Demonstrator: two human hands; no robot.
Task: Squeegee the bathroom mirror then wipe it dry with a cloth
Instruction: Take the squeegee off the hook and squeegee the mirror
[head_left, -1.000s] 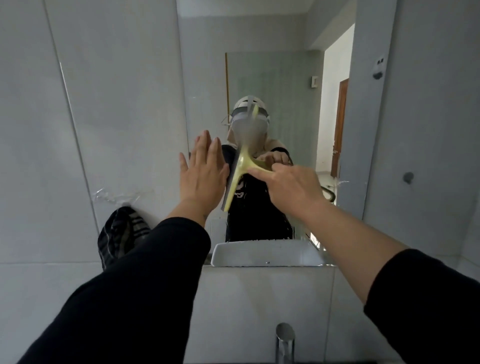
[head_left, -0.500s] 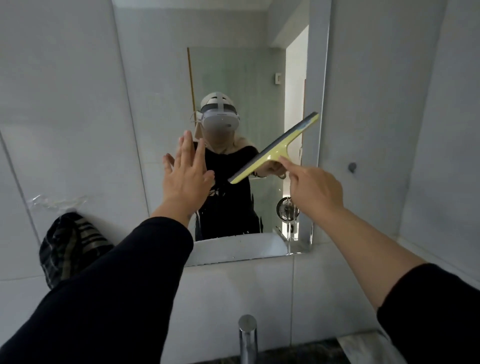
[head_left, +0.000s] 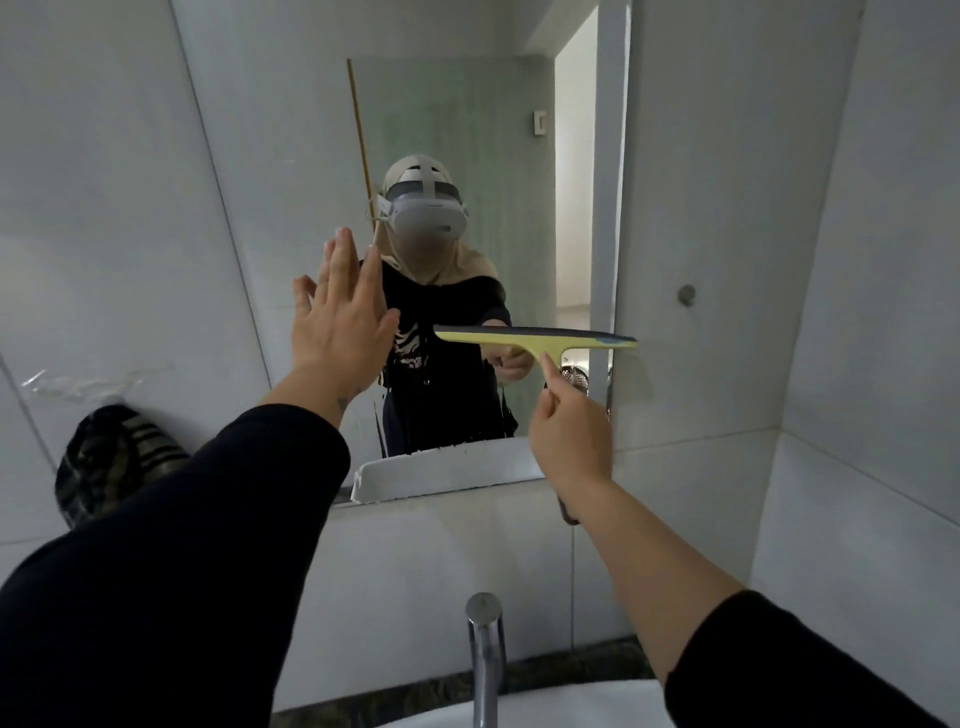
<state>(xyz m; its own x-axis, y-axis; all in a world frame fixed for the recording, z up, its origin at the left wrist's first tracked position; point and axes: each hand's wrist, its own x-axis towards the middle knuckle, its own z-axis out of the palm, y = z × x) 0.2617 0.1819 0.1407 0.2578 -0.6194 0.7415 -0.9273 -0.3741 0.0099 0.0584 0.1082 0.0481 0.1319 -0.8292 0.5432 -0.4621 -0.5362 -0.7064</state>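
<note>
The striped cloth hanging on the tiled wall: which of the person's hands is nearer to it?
Left. The left hand is flat on the mirror, up and right of the striped cloth; the right hand holds the squeegee farther right.

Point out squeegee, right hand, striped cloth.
squeegee (head_left: 524, 339): head view, on the yellow crossbar.
right hand (head_left: 569, 426): head view, back of the hand.
striped cloth (head_left: 111, 452): head view, middle of the bundle.

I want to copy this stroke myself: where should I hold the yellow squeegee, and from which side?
Grip the yellow squeegee by its stem below the horizontal blade, coming from underneath as the right hand does. The T-shape leaves the blade edge free against the mirror.
</note>
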